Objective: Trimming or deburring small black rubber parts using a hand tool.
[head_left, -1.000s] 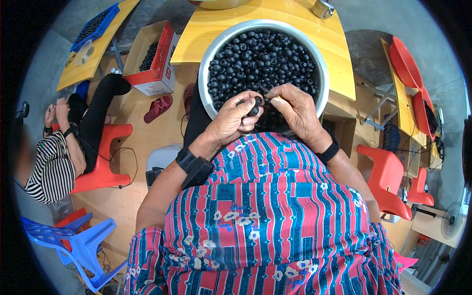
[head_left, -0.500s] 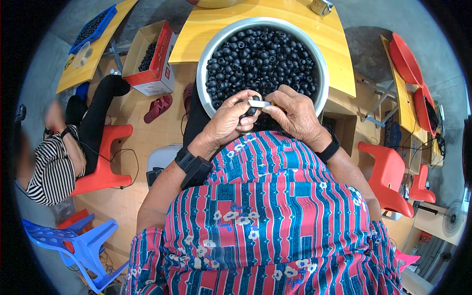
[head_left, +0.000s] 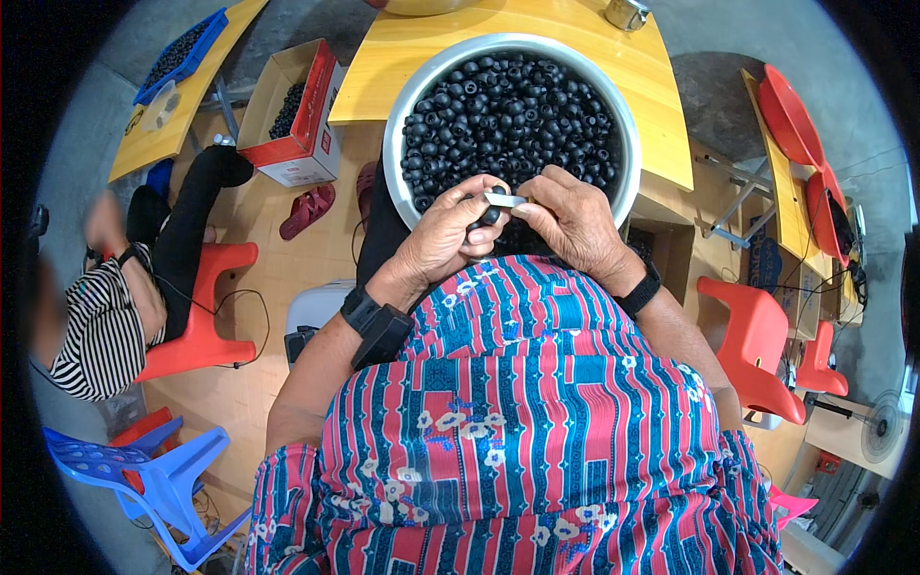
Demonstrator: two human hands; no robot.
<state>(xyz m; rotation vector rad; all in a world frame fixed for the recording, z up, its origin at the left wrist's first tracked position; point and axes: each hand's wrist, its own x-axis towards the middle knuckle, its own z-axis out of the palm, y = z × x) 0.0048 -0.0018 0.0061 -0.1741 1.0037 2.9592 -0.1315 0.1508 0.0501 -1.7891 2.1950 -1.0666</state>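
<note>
My left hand (head_left: 443, 233) is closed around small round black pieces (head_left: 490, 216), at least two of them showing between thumb and fingers. My right hand (head_left: 581, 226) pinches a short knife (head_left: 503, 201), its pale blade lying across the top of a piece by my left thumb. Most of the knife's handle is hidden in the fingers. Both hands are over the near rim of a large metal basin (head_left: 393, 144). Heaped inside it are many similar black pieces (head_left: 508, 120), several with a round hole showing.
Under the basin's far side is a yellow table (head_left: 661, 96). Left of it stand an open carton (head_left: 278, 149) and red slippers (head_left: 309, 211); another person (head_left: 110, 326) sits on a red stool (head_left: 216, 316). Red stools (head_left: 752, 345) and red basins (head_left: 791, 115) are at the right.
The blade has turned slightly against the black piece, and my right hand has barely shifted. My left hand keeps its place.
</note>
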